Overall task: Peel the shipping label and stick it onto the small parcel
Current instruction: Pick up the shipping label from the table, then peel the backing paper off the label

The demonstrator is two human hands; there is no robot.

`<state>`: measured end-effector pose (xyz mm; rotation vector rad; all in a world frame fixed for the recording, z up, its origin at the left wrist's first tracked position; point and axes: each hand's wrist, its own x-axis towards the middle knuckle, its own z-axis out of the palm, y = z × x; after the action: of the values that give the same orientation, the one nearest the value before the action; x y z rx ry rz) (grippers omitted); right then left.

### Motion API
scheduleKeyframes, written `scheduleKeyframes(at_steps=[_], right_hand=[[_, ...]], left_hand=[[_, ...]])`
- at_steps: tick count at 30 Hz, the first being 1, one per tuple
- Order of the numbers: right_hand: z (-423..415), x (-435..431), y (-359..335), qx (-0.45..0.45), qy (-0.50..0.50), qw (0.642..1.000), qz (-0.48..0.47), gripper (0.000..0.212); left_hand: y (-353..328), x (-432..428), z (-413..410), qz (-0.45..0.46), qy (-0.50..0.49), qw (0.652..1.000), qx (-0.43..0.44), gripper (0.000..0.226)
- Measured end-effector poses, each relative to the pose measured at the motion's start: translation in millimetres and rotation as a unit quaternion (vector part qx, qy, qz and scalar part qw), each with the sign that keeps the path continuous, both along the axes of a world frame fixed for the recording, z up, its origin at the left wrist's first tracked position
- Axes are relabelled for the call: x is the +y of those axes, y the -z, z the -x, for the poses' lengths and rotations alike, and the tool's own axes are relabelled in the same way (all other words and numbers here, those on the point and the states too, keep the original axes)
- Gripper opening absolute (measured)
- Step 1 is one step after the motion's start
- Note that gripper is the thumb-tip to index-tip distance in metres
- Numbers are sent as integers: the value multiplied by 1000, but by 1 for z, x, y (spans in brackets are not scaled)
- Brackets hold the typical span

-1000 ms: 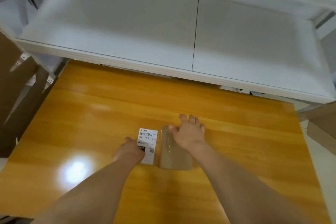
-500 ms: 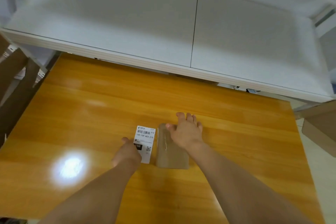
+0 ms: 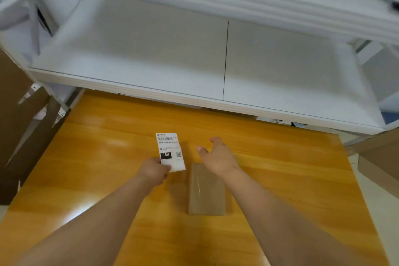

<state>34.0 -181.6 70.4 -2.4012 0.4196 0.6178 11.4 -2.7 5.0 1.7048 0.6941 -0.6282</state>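
Note:
A white shipping label (image 3: 170, 150) with a barcode, a black "15H" block and a QR code is held up off the table, pinched at its lower edge by my left hand (image 3: 153, 170). The small parcel (image 3: 206, 190), a flat brown package wrapped in clear tape, lies on the orange wooden table (image 3: 291, 179) just right of the label. My right hand (image 3: 218, 157) hovers above the parcel's far end with fingers spread and nothing in it.
A white shelf unit (image 3: 194, 60) overhangs the table's far edge. Brown cardboard boxes stand to the left (image 3: 15, 119) and to the right (image 3: 380, 157) of the table. A bright light reflection sits on the table near my left forearm.
My left hand has lifted the label off the table. My right hand has come off the parcel and opened above it. The view has tilted up.

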Motion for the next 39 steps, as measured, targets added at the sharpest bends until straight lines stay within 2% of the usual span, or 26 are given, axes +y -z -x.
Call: scheduleKeyframes(at_steps=[3,5,9,16,19,21,27,33,37,39], right_hand=[[-4,0,-23,2,59,993,-101,65],[-3,-2,-35,9,91,982,-164,63],[4,-3,-68,27,112,956,-271,33],[19,-6,-112,-57,123,939,-315,8],[25,-10,-128,-102,127,931,-326,10],[29,-12,-136,-126,133,926,-329,9],[40,-16,-152,-185,147,915,-327,11],[48,-14,-159,-198,153,902,-352,11],[51,-11,-162,-188,149,896,-374,7],[52,-11,-161,-170,144,898,-379,8]], left_hand=[[-36,-8,-10,109,9,993,-35,24],[-60,-10,-13,139,39,988,-57,25],[-104,-12,-12,166,88,977,-98,16],[-155,-13,-1,181,94,966,-159,17],[-168,-14,4,208,53,962,-167,26],[-177,-15,8,219,35,960,-173,23],[-196,-18,22,210,49,950,-224,21],[-198,-20,29,175,68,946,-263,26],[-198,-20,29,169,53,946,-271,8],[-198,-17,30,169,42,944,-282,9]])
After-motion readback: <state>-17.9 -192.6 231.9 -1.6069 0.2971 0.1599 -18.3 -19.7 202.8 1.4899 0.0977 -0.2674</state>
